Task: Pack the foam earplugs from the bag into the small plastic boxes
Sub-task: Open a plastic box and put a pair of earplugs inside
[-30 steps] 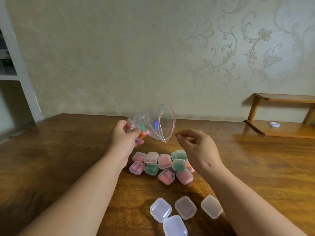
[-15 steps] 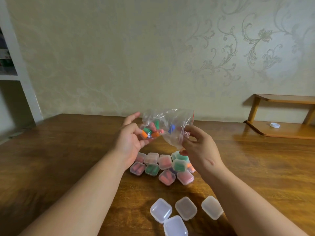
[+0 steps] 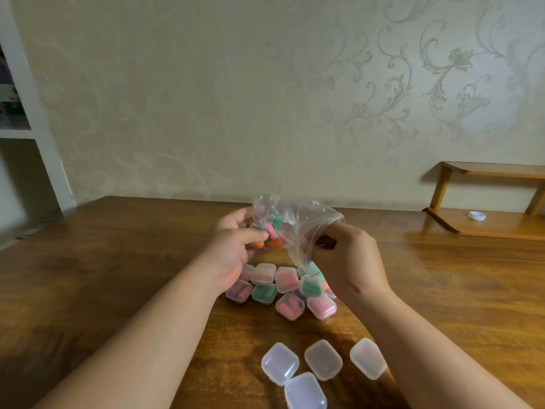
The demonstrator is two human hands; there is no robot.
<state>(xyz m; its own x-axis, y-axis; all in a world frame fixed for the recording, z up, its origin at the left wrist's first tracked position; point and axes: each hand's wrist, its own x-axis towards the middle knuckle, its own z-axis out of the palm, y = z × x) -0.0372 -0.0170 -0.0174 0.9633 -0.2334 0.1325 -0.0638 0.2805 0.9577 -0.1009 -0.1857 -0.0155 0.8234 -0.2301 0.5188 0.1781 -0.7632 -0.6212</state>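
Note:
A clear plastic zip bag (image 3: 298, 222) with several coloured foam earplugs (image 3: 272, 231) hangs above the table. My left hand (image 3: 236, 246) grips its lower end around the earplugs. My right hand (image 3: 348, 255) pinches the bag's open edge on the right side. Below the hands lies a cluster of small shut plastic boxes (image 3: 283, 287) holding pink, red and green earplugs. Nearer to me lie several empty clear boxes (image 3: 321, 360), lids shut.
The wooden table (image 3: 103, 276) stretches wide on both sides. A low wooden shelf (image 3: 483, 222) stands at the back right with a white cap (image 3: 477, 216) on it. A white shelving unit (image 3: 26, 128) is at the far left.
My right hand has come up and taken hold of the bag's open edge. The bag has been crumpled and lowered slightly between both hands.

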